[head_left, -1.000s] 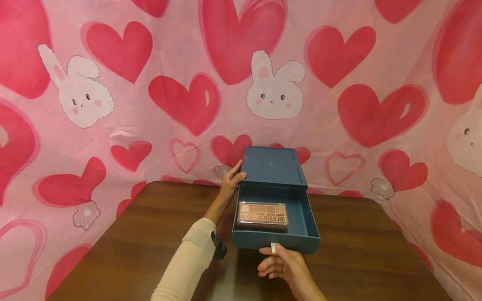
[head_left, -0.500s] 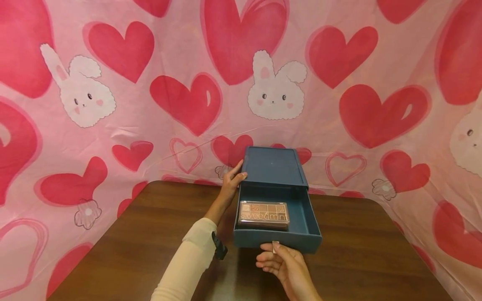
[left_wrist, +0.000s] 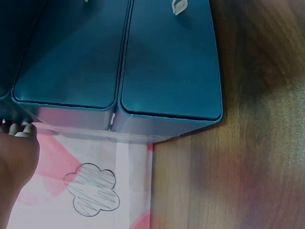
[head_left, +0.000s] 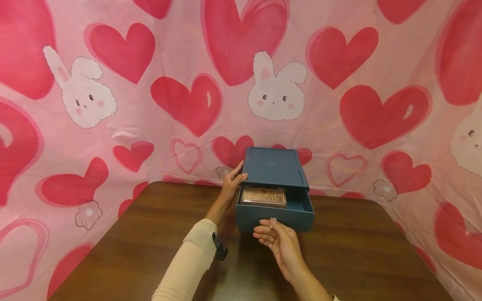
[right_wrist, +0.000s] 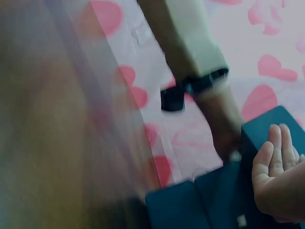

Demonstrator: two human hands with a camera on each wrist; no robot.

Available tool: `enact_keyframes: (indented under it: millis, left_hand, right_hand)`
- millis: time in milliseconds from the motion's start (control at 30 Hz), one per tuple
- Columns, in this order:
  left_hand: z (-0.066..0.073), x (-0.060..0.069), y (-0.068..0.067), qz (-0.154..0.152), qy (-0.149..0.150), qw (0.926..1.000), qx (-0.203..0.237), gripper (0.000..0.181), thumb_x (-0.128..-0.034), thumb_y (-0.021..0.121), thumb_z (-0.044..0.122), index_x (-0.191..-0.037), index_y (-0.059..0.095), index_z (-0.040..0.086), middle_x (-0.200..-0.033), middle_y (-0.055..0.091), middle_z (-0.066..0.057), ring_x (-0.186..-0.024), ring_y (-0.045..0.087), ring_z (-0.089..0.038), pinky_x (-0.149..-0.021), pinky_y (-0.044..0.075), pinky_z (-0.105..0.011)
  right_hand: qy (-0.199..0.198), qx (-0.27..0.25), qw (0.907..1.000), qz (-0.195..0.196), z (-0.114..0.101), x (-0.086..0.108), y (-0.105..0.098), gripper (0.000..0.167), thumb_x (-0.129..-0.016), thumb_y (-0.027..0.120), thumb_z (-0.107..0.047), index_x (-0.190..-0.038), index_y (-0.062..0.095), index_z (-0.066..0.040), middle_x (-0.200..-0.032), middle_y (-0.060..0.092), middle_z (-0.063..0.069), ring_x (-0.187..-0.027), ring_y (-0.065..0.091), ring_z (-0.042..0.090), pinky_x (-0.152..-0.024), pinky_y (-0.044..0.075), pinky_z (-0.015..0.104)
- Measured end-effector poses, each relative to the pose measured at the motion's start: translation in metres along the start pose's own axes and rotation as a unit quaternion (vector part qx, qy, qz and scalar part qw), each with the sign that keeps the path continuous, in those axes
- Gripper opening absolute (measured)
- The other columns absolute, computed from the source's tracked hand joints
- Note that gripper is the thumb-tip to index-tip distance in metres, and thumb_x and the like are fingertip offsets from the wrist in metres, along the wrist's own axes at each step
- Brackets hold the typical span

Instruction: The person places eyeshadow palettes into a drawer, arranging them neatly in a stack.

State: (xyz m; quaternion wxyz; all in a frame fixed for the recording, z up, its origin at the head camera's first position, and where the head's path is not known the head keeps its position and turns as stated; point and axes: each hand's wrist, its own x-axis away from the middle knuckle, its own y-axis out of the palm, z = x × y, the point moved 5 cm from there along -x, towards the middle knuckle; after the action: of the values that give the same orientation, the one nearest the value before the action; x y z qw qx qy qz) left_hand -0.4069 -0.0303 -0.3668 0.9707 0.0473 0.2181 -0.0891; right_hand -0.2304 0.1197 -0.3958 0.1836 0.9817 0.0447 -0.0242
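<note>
A blue drawer unit (head_left: 275, 165) stands toward the table's far side with its top drawer (head_left: 276, 219) pulled part-way out. In that drawer, on the left, lies a clear-lidded eyeshadow palette (head_left: 263, 196) with lettering; its back part is beneath the unit's top. My right hand (head_left: 284, 246) pinches the small white pull tab (head_left: 273, 222) on the drawer's front between thumb and index finger. My left hand (head_left: 230, 184) rests against the unit's left side, thumb at the top edge. In the left wrist view, part of the left hand (left_wrist: 16, 152) touches the side.
Lower drawers (left_wrist: 169, 57) sit beneath the top one, with their own pull tabs (left_wrist: 179, 6). The brown wooden table (head_left: 150, 242) runs back to a pink cloth (head_left: 180, 42) printed with hearts and rabbits. A dark band (head_left: 219, 246) circles the left forearm.
The top drawer has slid inward, away from me, with the palette in it. My right hand has moved forward with the pull tab. My left hand stays at the unit's side.
</note>
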Motion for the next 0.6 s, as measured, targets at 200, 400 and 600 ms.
enact_keyframes:
  millis: [200,400,600]
  left_hand:
    - [0.003,0.0,0.003,0.001,0.01,0.9999,0.007,0.065,-0.0907,0.055,0.017,-0.153,0.043,0.004,-0.153,0.049,-0.023,-0.116,0.056,-0.008,-0.099,0.045,-0.016]
    - [0.005,0.002,0.009,-0.005,0.008,0.9998,0.017,0.065,-0.0917,0.053,0.016,-0.154,0.041,0.002,-0.148,0.051,-0.03,-0.1,0.06,0.001,-0.086,0.049,-0.013]
    - [0.012,0.001,0.012,0.004,0.018,0.9991,0.038,0.064,-0.0919,0.053,0.017,-0.153,0.042,0.0,-0.152,0.048,-0.026,-0.113,0.06,-0.007,-0.094,0.049,-0.015]
  right_hand:
    - [-0.006,0.003,0.9993,0.036,-0.005,-0.034,-0.007,0.036,-0.107,0.043,-0.024,-0.113,0.066,0.003,-0.083,0.078,-0.006,-0.083,0.076,0.011,-0.081,0.059,0.026]
    - [-0.01,0.013,0.9987,0.047,-0.009,-0.062,-0.016,0.04,-0.108,0.042,-0.024,-0.121,0.062,0.008,-0.084,0.079,-0.007,-0.082,0.076,0.009,-0.08,0.059,0.025]
    - [0.0,0.045,0.9988,0.022,-0.012,-0.073,-0.02,0.053,-0.109,0.04,-0.035,-0.136,0.053,0.009,-0.09,0.079,-0.01,-0.083,0.075,0.007,-0.081,0.057,0.026]
